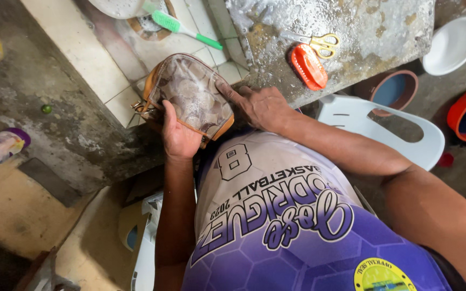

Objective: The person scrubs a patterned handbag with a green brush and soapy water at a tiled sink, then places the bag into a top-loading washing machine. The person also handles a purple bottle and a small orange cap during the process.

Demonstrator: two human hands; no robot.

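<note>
A brown patterned pouch (190, 94) with tan leather trim rests tilted against the edge of a tiled ledge (109, 81). My left hand (178, 136) grips its lower edge from below, thumb over the front. My right hand (260, 106) presses on the pouch's right side, with the fingertips on the trim. A metal clasp shows at the pouch's left corner. My purple and white jersey fills the lower middle of the view.
On a wet concrete slab (362, 27) lie yellow-handled scissors (320, 43) and an orange scrub brush (308, 67). A green brush (182, 26) lies on the tiles. To the right are a white plastic chair (376, 121), a white bowl (451, 44) and two basins.
</note>
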